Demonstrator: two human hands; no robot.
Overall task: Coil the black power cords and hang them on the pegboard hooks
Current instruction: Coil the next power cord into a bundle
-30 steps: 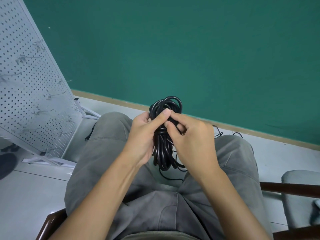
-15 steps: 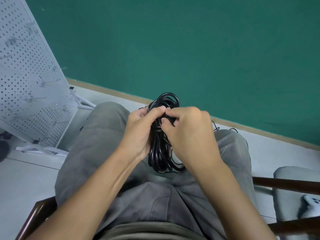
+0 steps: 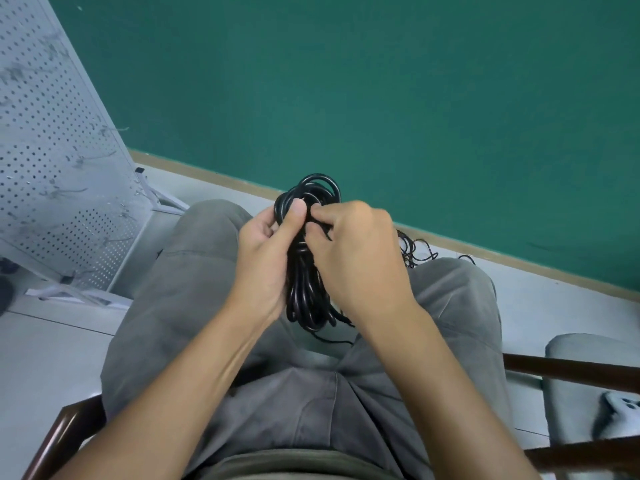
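A coiled black power cord (image 3: 306, 289) hangs upright between my knees as a long bundle of several loops. My left hand (image 3: 263, 261) grips the bundle around its middle, thumb pressed near the top loops. My right hand (image 3: 356, 258) pinches a strand of the cord at the top of the bundle, its fingers curled over it. A thin loose end trails below the bundle onto my lap. A white pegboard (image 3: 52, 161) with several wire hooks leans at the left, well apart from both hands.
More loose black cord (image 3: 415, 251) lies on the floor past my right knee, by the green wall. A grey cushioned chair (image 3: 588, 372) with a white phone (image 3: 620, 410) stands at the right. Dark wooden armrests (image 3: 568, 368) flank my seat.
My right hand has turned over the top of the bundle, its fingers now curled across the upper loops. The left hand keeps its grip. The view has shifted slightly.
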